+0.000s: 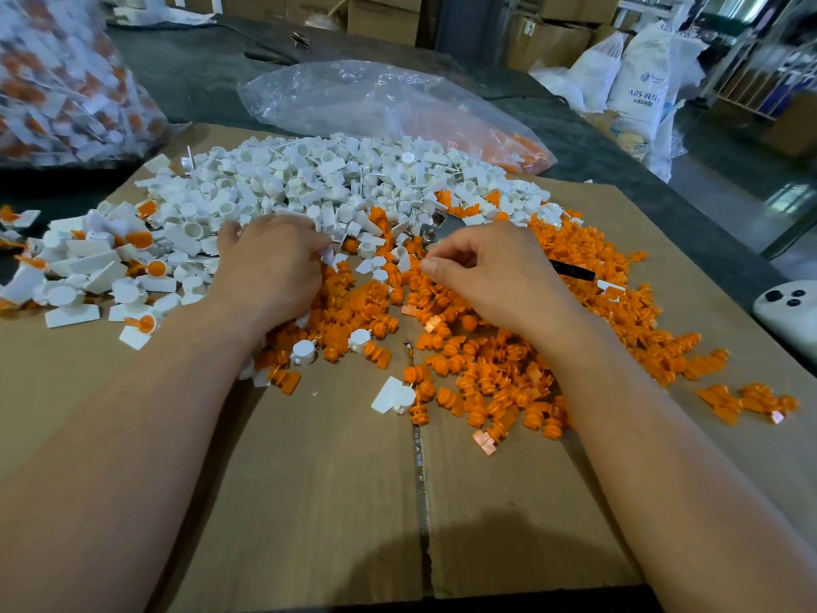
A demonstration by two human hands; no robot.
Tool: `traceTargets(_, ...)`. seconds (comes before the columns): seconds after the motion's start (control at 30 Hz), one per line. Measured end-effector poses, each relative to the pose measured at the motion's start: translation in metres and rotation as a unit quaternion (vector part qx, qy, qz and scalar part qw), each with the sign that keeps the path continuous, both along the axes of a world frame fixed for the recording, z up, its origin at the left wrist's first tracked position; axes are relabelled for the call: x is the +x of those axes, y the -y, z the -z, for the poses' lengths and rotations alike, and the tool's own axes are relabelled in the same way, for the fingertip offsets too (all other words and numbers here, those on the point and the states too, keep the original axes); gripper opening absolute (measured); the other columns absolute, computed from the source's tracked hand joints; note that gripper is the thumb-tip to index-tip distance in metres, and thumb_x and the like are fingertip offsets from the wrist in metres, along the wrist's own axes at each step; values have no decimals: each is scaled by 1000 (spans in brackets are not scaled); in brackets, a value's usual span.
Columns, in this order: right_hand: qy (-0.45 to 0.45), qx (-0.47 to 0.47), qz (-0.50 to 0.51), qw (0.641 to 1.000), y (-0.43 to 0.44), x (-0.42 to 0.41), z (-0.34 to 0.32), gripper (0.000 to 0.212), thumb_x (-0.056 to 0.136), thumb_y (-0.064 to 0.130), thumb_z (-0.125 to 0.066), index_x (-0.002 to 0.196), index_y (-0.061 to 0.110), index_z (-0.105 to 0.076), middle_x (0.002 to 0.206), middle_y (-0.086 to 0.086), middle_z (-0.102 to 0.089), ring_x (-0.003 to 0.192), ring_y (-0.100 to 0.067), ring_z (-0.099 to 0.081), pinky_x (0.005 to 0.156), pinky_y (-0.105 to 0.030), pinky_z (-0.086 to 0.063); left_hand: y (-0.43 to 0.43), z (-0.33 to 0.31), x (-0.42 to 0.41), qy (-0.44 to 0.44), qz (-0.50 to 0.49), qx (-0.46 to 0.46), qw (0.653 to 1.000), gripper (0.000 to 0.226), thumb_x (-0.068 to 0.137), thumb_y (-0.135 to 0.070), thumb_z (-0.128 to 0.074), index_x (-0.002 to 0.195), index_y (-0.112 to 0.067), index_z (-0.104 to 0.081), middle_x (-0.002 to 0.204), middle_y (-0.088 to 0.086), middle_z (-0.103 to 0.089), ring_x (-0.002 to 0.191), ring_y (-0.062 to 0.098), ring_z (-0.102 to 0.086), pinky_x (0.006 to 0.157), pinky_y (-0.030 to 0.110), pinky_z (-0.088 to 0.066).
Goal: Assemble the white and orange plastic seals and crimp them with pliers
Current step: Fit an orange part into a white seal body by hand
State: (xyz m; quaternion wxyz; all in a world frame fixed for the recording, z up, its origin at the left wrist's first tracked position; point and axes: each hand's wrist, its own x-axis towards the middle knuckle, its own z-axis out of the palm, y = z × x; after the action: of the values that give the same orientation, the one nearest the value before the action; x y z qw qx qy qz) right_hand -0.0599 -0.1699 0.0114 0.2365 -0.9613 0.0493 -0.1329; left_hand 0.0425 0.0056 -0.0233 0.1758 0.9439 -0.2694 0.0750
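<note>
— Though curled knuckles-up into the parts, hard to read: left hand [269, 267], fingertips sunk at the border of white pieces [309, 179] and orange pieces [508, 360]. A few white bits at fingertips and under palm; gripped or not, cannot tell.
— And right hand [486, 276]?
— Fingers bent, thumb tip against forefinger, over the orange heap. Anything pinched too small to make out. Beneath it, pliers [442, 227]: metal head out past the knuckles, black handle out the far side. Held or merely lying under, cannot tell.
— Surface, room?
— Flattened cardboard [309, 502], seam down the middle, on dark worktop [199, 73]. White heap far-left and centre, orange near-right, mixed at the border. Joined seals [146, 241] scattered at left. Behind: stacked boxes [384, 15], white sacks [641, 77], blurred.
— Counts?
— Two hands, one pliers. Two plastic bags: clear bag [376, 99] beyond the heap, orange inside; full bag [57, 81] far left, cut by frame. One white device [791, 311], three dark buttons, cut by right edge. Loose pieces past counting.
</note>
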Motion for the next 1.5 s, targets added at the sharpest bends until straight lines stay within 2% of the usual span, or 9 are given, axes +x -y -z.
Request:
traceTargets(0.3, 3, -8, -6, 1000, 0, 0, 1, 21, 87, 33, -59, 100, 20, -70, 87, 15, -59, 71, 4, -48, 67, -11, -36, 1, -6, -5, 50, -49, -74, 995, 19, 87, -9, -55, 96, -10, -72, 108, 16, -64, 104, 36, -55, 94, 42, -36)
traceTargets(0.43, -28, -11, -36, 999, -3, 0, 1, 19, 83, 30, -65, 99, 20, -69, 77, 18, -54, 67, 6, -49, 63, -7, -38, 0, -15, -12, 71, -73, -212, 972, 18, 87, -13, -62, 103, -12, -69, 107, 8, -67, 100, 24, -60, 85, 32, -41)
traceTargets(0.63, -75, -118, -54, 989, -8, 4, 8, 33, 84, 36, -63, 112, 21, -65, 106, 2, -59, 98, -13, -54, 83, -31, -45, 5, -23, -23, -83, -39, -371, 924, 57, 75, -15, -76, 125, -27, -52, 84, -20, -52, 69, -3, -55, 58, 9, -37)
traceTargets(0.83, -69, -117, -64, 989, -9, 5, 10, 19, 85, 29, -62, 100, 19, -67, 92, 5, -47, 89, -12, -49, 76, -28, -40, 9, -23, -32, -154, 63, -398, 902, 37, 73, -4, -75, 93, -32, -64, 93, -14, -63, 62, -3, -62, 66, 6, -49)
traceTargets(1.0, -21, 31, -28, 999, -4, 3, 4, 7, 95, 19, -46, 93, 24, -50, 93, 6, -58, 81, -10, -57, 70, -27, -48, 10, -26, -37, -221, 129, -423, 869, 33, 80, 4, -66, 97, -24, -63, 97, -4, -67, 69, 3, -69, 63, 9, -51)
traceTargets(1.1, 28, 170, -23, 985, -5, 0, -1, 26, 94, 11, -47, 82, 33, -41, 92, 2, -59, 81, -5, -63, 77, -33, -54, 9, -26, -38, -232, 135, -419, 867, 32, 77, 1, -69, 91, -27, -64, 100, -2, -67, 71, 11, -70, 66, 12, -53)
traceTargets(1.23, 61, 178, -55, 981, -9, -3, -4, 29, 90, 10, -56, 84, 38, -51, 89, 9, -57, 86, -16, -63, 82, -43, -52, 10, -25, -37, -228, 131, -414, 872, 32, 72, -2, -74, 85, -30, -63, 93, -3, -68, 72, 12, -69, 66, 15, -54)
traceTargets(1.4, 78, 191, -64, 976, -13, -4, -5, 22, 86, 7, -61, 99, 24, -66, 94, 2, -65, 78, -10, -66, 78, -33, -55, 12, -23, -36, -232, 123, -412, 872, 38, 65, 3, -78, 80, -27, -60, 84, -6, -69, 59, 13, -66, 62, 20, -56)
traceTargets(1.5, 101, 220, -56, 969, -14, -4, -5, 21, 81, 7, -67, 81, 27, -62, 78, 0, -65, 71, -17, -67, 71, -35, -57, 13, -22, -36, -229, 131, -411, 873, 38, 63, 1, -80, 79, -26, -58, 86, -5, -69, 53, 3, -59, 60, 13, -51)
